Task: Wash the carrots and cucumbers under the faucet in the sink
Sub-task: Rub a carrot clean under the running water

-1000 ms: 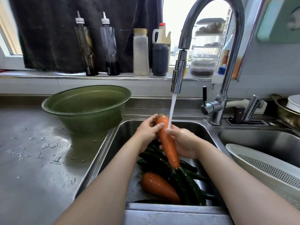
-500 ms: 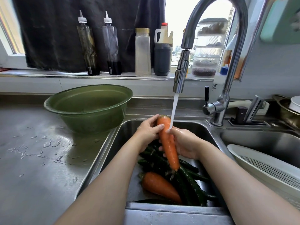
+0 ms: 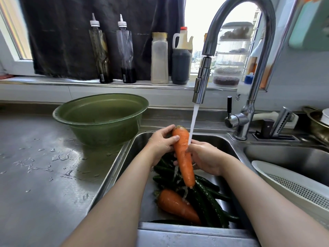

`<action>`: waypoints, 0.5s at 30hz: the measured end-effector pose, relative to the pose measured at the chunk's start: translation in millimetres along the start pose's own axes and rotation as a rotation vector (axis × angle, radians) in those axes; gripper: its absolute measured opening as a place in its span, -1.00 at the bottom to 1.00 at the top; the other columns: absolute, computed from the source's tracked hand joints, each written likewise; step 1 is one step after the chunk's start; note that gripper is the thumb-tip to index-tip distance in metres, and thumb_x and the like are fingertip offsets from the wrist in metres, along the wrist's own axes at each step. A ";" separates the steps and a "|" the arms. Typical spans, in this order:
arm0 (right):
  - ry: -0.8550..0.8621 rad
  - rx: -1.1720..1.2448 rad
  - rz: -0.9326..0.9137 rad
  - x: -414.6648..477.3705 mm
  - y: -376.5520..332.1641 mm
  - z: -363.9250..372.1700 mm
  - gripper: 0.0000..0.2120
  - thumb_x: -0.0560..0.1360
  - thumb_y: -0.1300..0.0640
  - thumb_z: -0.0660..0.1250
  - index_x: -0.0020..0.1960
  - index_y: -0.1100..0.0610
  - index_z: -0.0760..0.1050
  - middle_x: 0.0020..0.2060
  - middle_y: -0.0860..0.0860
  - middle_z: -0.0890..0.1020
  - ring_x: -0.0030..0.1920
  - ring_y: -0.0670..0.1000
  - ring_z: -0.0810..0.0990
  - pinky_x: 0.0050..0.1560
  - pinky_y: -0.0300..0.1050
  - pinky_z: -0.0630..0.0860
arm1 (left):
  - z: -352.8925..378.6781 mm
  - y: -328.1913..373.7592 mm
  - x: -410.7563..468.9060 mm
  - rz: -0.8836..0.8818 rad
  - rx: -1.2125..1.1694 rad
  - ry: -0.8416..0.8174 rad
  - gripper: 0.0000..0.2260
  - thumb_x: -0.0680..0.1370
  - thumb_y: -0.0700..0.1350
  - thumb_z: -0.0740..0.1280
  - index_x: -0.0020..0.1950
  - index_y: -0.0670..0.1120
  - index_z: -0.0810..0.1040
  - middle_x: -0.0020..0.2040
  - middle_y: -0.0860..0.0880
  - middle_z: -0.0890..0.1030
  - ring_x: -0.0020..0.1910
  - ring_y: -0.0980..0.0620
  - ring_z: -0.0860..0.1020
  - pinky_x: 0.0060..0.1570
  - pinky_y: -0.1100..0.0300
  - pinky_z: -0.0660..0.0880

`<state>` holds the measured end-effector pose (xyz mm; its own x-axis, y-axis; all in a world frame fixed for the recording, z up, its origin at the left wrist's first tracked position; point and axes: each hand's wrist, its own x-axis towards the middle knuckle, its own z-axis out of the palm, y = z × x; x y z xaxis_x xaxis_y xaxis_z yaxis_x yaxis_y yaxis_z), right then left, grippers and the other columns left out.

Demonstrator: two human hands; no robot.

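Over the left sink basin [image 3: 220, 139] I hold an orange carrot [image 3: 182, 154] nearly upright, thick end up. My left hand [image 3: 161, 143] grips its upper part and my right hand [image 3: 204, 156] wraps around its middle from the right. Water runs from the faucet [image 3: 203, 81] onto my right hand and the carrot's right side, then drips off the tip. In the basin below lie a second carrot [image 3: 175, 205] and several dark green cucumbers [image 3: 208, 202], partly hidden by my arms.
A green bowl [image 3: 101, 118] stands on the wet steel counter [image 3: 41, 175] to the left of the sink. A white colander [image 3: 292, 186] leans in the right basin. Bottles [image 3: 159, 57] line the window sill behind. A knife holder [image 3: 274, 125] sits right of the faucet base.
The carrot stays under the water stream between both hands, shifted only slightly; more water now runs off its tip. The view has drifted a little.
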<state>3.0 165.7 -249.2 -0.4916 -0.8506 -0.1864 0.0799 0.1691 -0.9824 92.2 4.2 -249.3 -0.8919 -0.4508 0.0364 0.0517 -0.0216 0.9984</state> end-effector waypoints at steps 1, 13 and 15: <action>0.013 -0.015 0.000 0.7 0.4 0.7 -0.69 0.64 0.11 0.24 0.38 0.05 0.48 0.17 0.24 0.68 0.14 0.28 0.70 0.23 0.30 0.57 | -0.1 0.4 -0.3 0.001 0.004 -0.002 -0.49 0.62 -0.26 0.39 0.55 -0.03 0.40 0.42 -0.08 0.45 0.35 -0.11 0.52 0.27 -0.08 0.58; 0.057 -0.090 0.031 0.3 2.8 -0.6 -0.72 0.72 0.11 0.11 0.34 0.12 0.49 0.12 0.24 0.71 0.12 0.29 0.70 0.32 0.36 0.51 | 5.4 -3.7 -1.2 0.040 0.078 0.000 -0.48 0.61 -0.23 0.41 0.56 -0.02 0.40 0.49 -0.09 0.44 0.36 -0.07 0.53 0.28 -0.04 0.58; 0.046 -0.088 0.031 1.3 4.5 -3.0 -0.71 0.71 0.14 0.13 0.35 0.13 0.51 0.15 0.27 0.69 0.12 0.30 0.70 0.31 0.35 0.52 | 5.4 -3.2 -1.7 0.031 0.075 -0.008 -0.48 0.63 -0.24 0.38 0.58 -0.05 0.37 0.52 -0.10 0.42 0.38 -0.07 0.51 0.28 -0.01 0.57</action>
<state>0.2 166.9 -253.7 -0.5298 -0.8207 -0.2136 0.0204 0.2395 -0.9707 91.1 9.9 -252.4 -0.8942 -0.4427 0.0674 0.0458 0.0592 0.9972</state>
